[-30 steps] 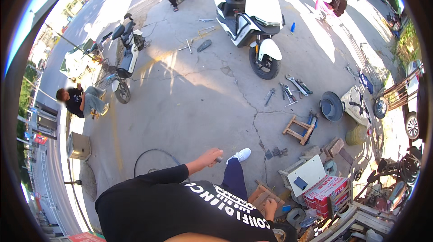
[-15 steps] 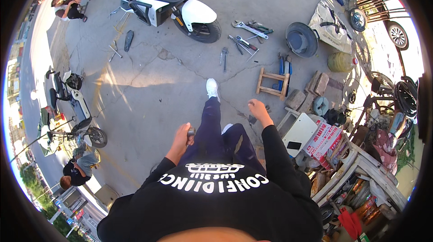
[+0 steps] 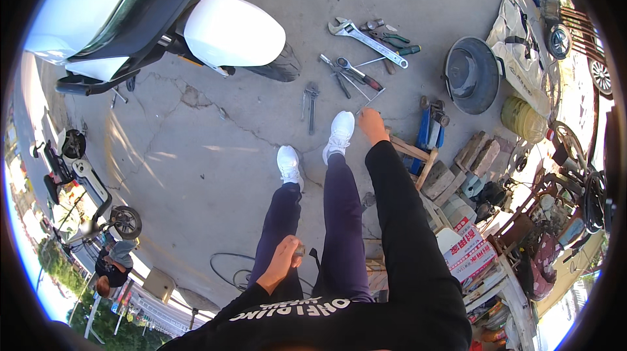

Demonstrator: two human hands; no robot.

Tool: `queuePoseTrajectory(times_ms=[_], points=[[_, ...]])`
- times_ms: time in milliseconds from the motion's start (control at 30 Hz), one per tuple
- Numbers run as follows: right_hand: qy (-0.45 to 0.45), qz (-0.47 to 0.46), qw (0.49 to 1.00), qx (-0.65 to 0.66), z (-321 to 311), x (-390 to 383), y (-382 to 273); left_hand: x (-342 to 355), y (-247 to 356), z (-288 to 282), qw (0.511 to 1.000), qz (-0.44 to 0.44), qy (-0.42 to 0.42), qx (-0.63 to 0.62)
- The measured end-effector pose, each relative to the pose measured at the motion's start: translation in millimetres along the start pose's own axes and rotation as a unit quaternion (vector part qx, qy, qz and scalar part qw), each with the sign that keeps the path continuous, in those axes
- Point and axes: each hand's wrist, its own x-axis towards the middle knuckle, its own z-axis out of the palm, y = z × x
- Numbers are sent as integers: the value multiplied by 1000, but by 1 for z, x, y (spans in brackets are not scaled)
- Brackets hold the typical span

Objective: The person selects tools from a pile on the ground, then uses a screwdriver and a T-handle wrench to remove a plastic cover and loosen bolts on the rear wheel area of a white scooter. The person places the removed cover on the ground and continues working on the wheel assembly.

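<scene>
My left hand (image 3: 279, 265) is closed around a small dark grey cylindrical piece (image 3: 299, 254), low beside my left thigh. Out in front on the right, my right hand (image 3: 372, 126) has its fingers curled; their inner side is hidden. In the picture it lies just below a T-handled wrench (image 3: 372, 100) on the ground; I cannot tell whether they touch. Beyond are a large adjustable wrench (image 3: 371, 44), a ratchet wrench (image 3: 360, 74), pliers (image 3: 388, 38) and a hammer (image 3: 372, 25). A smaller adjustable wrench (image 3: 311, 108) lies left of my shoes.
A white scooter (image 3: 234, 29) stands front left. To the right are a dark basin (image 3: 465, 99), a blue floor jack (image 3: 426, 138), a wooden stool (image 3: 428, 167), bricks (image 3: 484, 157) and a yellowish jug (image 3: 522, 119). A cable (image 3: 219, 266) loops behind my left leg. A person (image 3: 114, 266) sits far left.
I have stepped forward toward the tools and the scooter, and both shoes now show. My right arm has reached further out; the left hand still holds the grey piece.
</scene>
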Motion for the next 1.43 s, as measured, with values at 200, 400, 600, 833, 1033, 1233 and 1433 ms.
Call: queuePoseTrajectory(times_ms=[200, 400, 600, 833, 1033, 1233, 1433], points=[[59, -29, 994, -84, 37, 169, 1, 74, 11, 15, 983, -91, -9, -159], [46, 11, 995, -84, 67, 219, 0, 92, 20, 21, 961, -177, -34, -210], [-3, -56, 993, -100, 57, 220, 3, 94, 18, 19, 961, -165, -36, -218], [28, -167, 982, -81, 10, 180, -8, 89, 13, 8, 964, -154, -72, -204], [53, -188, 978, -74, -75, 94, -52, 73, -1, -2, 964, -133, -87, -214], [-38, -62, 986, -149, -46, 50, -54, 54, 8, -48, 946, -88, -123, -287], [-51, -114, 984, -130, 87, 91, -44, 67, 0, -52, 893, -50, -222, -387]])
